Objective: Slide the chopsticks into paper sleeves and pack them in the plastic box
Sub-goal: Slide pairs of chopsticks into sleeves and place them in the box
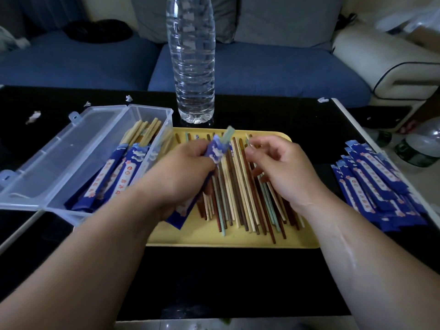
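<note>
Head view looks down at a black table (238,294). A yellow tray (214,236) sits in the middle of the table. Lots of loose chopsticks (240,186) lie on it, brown, cream and pale green.

The left hand (188,167) is over the left side of the tray. Its fingers are curled around a blue paper sleeve (215,151). A pale green chopstick (228,134) pokes out of the top of that sleeve.

The right hand (285,167) is just beside it, over the pile. Its fingers are bent, and the thumb and first finger are close together by a thin pale stick. I cannot tell if it is holding that stick.

The plastic box (152,110) is near the left edge of the table, touching the tray, with its lid (47,158) lying open. Wrapped chopsticks (119,172) are already inside it.

A heap of blue sleeves (376,186) lies by the right edge. A clear water bottle (192,67) stands at the far edge, behind the tray. Small paper scraps (33,116) lie near the far left corner.
</note>
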